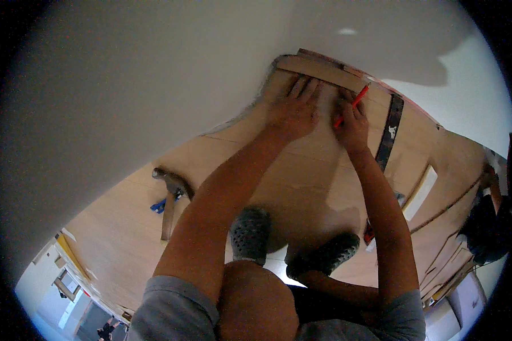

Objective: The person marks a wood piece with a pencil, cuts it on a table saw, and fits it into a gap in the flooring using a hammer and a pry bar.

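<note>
I find the narrow plank (323, 72) lying at the foot of the wall (375, 45). It should prove light, stiff and (at its edges) apt to chip; best held by both ends. Finish: pale tan, wood-look. Left hand (296, 112) spread by the plank's near edge; right hand (351, 118) holding a red pencil (360, 95).

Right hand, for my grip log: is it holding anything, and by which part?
The right hand holds a red pen or pencil around its middle, both ends showing.
</note>
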{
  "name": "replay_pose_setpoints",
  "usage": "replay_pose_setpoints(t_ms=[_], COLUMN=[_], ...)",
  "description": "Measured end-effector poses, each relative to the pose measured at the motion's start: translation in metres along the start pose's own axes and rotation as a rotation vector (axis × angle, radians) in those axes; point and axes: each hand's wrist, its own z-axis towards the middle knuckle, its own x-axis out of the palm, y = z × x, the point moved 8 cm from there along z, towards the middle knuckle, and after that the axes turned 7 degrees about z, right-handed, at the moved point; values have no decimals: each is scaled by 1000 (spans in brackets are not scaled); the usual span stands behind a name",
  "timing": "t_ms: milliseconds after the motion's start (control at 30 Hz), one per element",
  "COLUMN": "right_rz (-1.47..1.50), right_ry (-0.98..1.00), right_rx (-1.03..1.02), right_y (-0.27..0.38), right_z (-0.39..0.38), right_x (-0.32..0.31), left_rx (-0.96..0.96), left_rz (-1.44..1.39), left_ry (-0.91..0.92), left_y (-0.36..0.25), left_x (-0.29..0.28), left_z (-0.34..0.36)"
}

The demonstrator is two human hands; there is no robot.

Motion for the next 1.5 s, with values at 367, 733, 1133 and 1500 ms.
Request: replay_pose_setpoints(t_ms=[367, 733, 1133, 1500], right_rz=[3, 26, 181, 742], right_ry=[7, -1, -56, -95], right_rx=[-13, 25, 102, 241], right_y=[-7, -2, -9, 11], right_z=[-4, 2, -1, 61], right_x=[4, -2, -2, 12], left_rx=[-1, 5, -3, 17], left_rz=[31, -24, -3, -17], left_ry=[21, -63, 4, 34], left_y=[1, -2, -1, 3], left_x=[1, -4, 1, 13], left_z=[3, 3, 6, 3])
